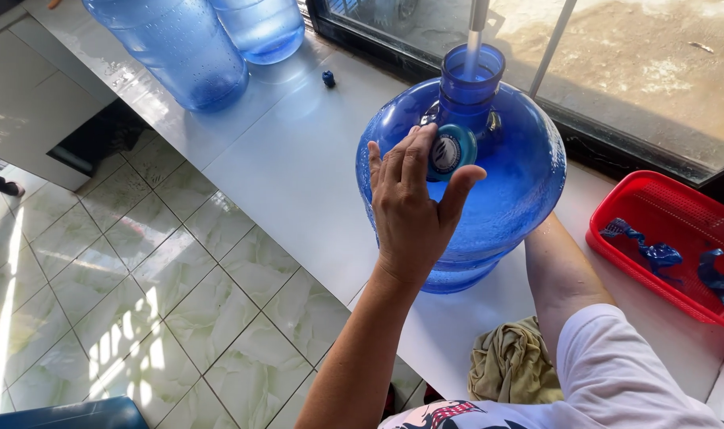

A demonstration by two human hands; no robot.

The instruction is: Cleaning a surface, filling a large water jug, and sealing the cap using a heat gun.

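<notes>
A large blue water jug [509,199] stands on a white counter [298,159], partly filled with frothing water. A thin metal pipe [476,32] reaches down into its open neck [471,83]. My left hand [409,210] is raised against the jug's shoulder and holds a round teal cap [451,151] between thumb and fingers, just beside the neck. My right forearm [556,270] lies along the jug's lower right side. The right hand itself is hidden behind the jug.
Two more blue jugs [179,48] [262,28] stand at the counter's far left, with a small blue cap [328,78] near them. A red basket [640,199] holding blue plastic strips [656,253] sits at the right. A crumpled olive cloth [513,365] lies near me. Tiled floor [139,278] lies to the left.
</notes>
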